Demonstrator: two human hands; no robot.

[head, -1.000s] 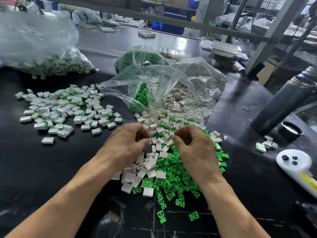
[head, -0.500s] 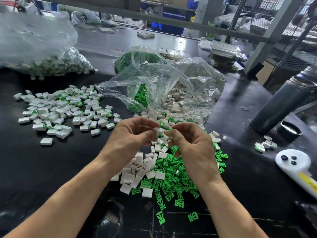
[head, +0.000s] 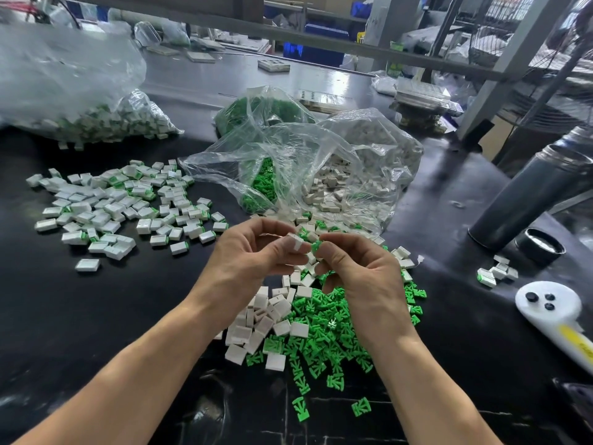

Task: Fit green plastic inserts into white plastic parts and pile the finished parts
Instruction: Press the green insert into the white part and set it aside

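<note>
Above the loose heap, left hand pinching a white part, right hand a green insert; no legible writing.

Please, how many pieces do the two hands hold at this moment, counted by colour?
White: 1, the white part pinched by the left hand
Green: 1, the green insert pinched by the right hand
Total: 2
</note>
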